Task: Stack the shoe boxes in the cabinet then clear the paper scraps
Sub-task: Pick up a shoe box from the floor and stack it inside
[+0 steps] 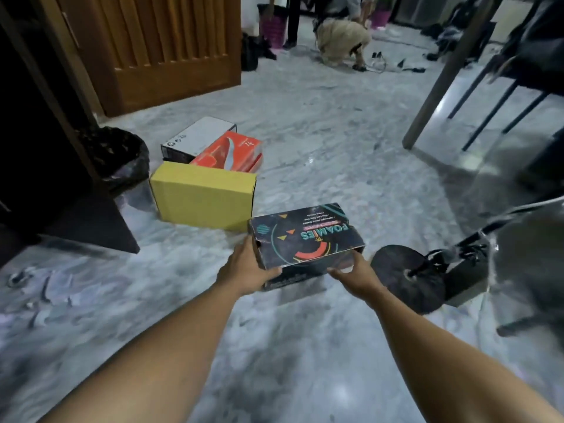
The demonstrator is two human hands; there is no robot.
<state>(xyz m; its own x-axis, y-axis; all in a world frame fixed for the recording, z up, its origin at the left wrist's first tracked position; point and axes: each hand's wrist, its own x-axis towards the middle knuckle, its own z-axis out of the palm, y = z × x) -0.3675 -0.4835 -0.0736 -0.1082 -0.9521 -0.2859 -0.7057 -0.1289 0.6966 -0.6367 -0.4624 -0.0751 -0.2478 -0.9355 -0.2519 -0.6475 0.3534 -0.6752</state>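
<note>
Both hands clasp the dark Foamies shoe box (pixel 306 236) at centre frame: left hand (pixel 248 271) on its left end, right hand (pixel 355 274) on its near right corner. Recommend level carriage toward the cabinet (pixel 45 166), left of frame.

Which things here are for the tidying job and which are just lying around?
For the job: dark box, yellow box, orange box, white box, cabinet, paper scraps, bin bag.
Just lying about: black round stand, chair, wooden door.
</note>
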